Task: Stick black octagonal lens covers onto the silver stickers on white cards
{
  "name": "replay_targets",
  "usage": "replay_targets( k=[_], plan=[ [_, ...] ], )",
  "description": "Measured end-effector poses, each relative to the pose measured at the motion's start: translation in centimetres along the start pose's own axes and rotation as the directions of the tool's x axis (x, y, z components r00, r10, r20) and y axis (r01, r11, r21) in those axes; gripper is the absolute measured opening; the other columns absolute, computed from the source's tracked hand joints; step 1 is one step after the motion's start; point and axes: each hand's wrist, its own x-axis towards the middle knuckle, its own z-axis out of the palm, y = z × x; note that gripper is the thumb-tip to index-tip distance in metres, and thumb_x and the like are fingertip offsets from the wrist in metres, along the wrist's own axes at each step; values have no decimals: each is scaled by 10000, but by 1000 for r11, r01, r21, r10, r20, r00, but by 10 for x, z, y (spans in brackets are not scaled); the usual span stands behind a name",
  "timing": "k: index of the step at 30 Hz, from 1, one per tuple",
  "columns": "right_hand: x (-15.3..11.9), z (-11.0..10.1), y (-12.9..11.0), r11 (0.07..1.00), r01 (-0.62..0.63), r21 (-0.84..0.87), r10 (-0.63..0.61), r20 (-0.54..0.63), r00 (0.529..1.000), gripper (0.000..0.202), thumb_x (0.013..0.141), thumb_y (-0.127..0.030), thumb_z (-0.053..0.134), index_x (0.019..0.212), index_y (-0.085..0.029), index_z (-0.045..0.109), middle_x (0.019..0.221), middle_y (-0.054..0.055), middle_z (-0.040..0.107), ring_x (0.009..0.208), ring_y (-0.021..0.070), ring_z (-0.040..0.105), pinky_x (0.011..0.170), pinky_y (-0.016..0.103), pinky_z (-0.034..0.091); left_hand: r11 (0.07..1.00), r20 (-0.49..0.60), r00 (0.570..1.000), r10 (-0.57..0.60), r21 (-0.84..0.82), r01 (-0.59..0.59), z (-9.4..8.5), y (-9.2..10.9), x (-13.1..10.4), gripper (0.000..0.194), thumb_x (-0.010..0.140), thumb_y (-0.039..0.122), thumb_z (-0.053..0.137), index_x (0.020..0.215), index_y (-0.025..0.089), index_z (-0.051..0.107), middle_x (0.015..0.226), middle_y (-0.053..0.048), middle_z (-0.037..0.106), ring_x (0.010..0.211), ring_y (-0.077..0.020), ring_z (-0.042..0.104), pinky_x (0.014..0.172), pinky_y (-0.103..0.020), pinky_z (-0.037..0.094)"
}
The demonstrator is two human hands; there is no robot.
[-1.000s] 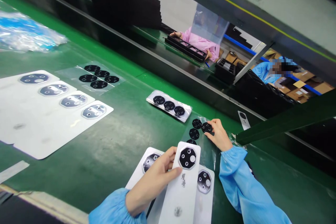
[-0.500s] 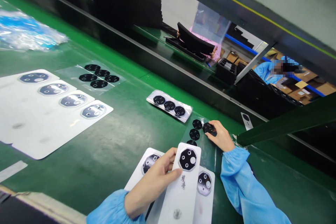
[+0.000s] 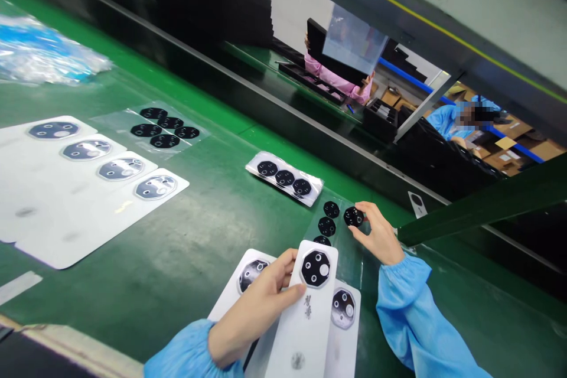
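My left hand point(image 3: 259, 310) grips a white phone back cover point(image 3: 315, 328) at the lower middle, with the thumb on its face. The cover has a black camera area near its top and small dark markings below. Beneath it lie two similar covers, one on the left point(image 3: 237, 283) and one on the right point(image 3: 344, 336), partly hidden. My right hand point(image 3: 381, 233) pinches a black octagonal camera sticker point(image 3: 353, 217) between thumb and fingertips. Next to that sticker, several black stickers point(image 3: 326, 226) sit on a clear film sheet point(image 3: 352, 260), part of which the held cover hides.
White covers point(image 3: 88, 207) lie overlapped at the left. Behind them is a film with several black stickers point(image 3: 165, 141). A wrapped pack point(image 3: 283, 179) sits mid-table, and plastic bags point(image 3: 44, 50) far left. A green beam point(image 3: 487, 207) slants at right. Two people work beyond the ledge.
My right hand has moved slightly right with the black sticker, away from the others on the film. The left hand stays nearly still. Across the ledge, a person has raised a black tray.
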Motion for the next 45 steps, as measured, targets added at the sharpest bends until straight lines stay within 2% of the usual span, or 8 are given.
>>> replay_targets(
  k=[7,13,16,19,21,25,29,45],
  plan=[
    [-12,-16,-21,1000,17,-10,-17,12,1000,365,830,-251,559,1180,-235,457,1121,101,472,957,240,559,806,400,526,1000,-1,1000,-10,-24,9,3,3,-1,471,771,318,639,1191,205,458,1094,-66,632,996,-240,598,833,-349,470],
    [-24,-28,-45,999,45,-20,-44,28,999,420,831,-245,569,1229,-245,434,1064,98,469,944,246,536,794,404,511,996,-44,999,19,-92,-23,1,-1,-1,872,764,330,647,1416,313,68,1197,-82,569,939,-228,616,824,-376,481],
    [-28,-38,-62,997,67,-22,-66,40,997,424,830,-220,559,1231,-230,423,1066,100,463,945,241,521,779,402,508,998,-42,997,62,-19,-63,0,-1,0,715,788,320,603,1377,313,198,1084,-39,598,886,-200,606,786,-337,476],
    [-32,-48,-78,996,80,-26,-78,65,995,401,824,-196,546,1207,-200,429,1060,101,454,914,230,514,755,404,502,987,-92,994,63,156,-48,0,0,1,317,803,326,543,1101,227,498,861,4,587,759,-160,559,669,-262,439],
    [-34,-53,-88,996,90,-9,-89,94,992,401,815,-177,547,1198,-185,429,1044,98,452,912,226,506,753,397,500,959,-147,985,89,279,-45,0,1,1,188,806,340,518,933,205,549,799,14,557,691,-144,517,616,-248,407],
    [-43,-52,-107,993,110,44,-116,163,980,431,792,-140,556,1198,-172,416,1039,96,451,935,225,493,774,389,500,867,-211,944,255,481,-127,6,-1,3,150,803,346,527,845,211,575,896,-6,574,814,-181,533,729,-286,413],
    [-50,-46,-124,987,149,60,-158,196,968,450,780,-121,554,1197,-174,394,1040,100,457,926,232,492,742,383,509,814,-197,903,381,535,-226,13,-4,6,126,794,335,563,844,220,569,917,-11,561,930,-200,533,859,-321,390],
    [-57,-33,-139,984,156,82,-171,222,960,451,752,-68,565,1154,-171,388,1012,93,475,914,239,493,719,400,518,821,-198,899,390,517,-242,16,-10,6,76,775,270,575,813,210,546,898,-7,525,916,-194,529,855,-340,398]
  ],
)
